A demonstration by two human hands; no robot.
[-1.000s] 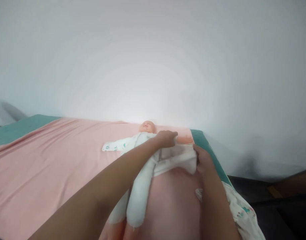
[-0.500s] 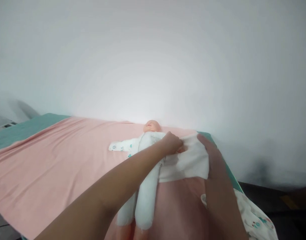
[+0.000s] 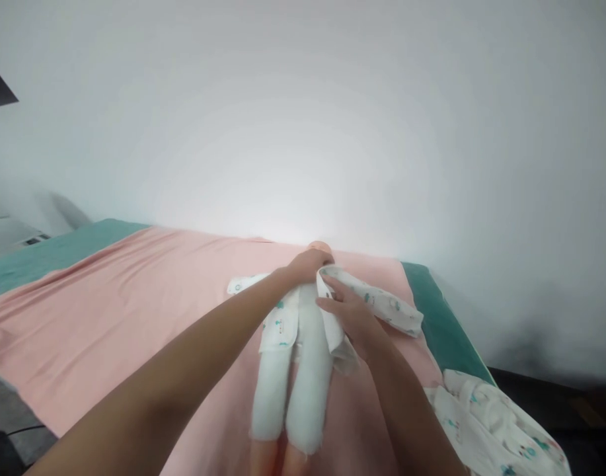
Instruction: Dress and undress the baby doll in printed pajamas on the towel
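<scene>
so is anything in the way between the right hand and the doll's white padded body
Yes: the raised flap of the printed top stands between most of the right hand and the doll's white padded body. Nothing else visible stands between them; the left hand is higher up, by the neck.

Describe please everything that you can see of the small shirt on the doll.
The small shirt looks like soft white cloth with small teal prints. It is open at the front, on the doll, its sleeves stretched to both sides. One front panel lies smooth; the other is bent back, touched by the right hand. The left hand and forearm partly hide the collar and one sleeve.
</scene>
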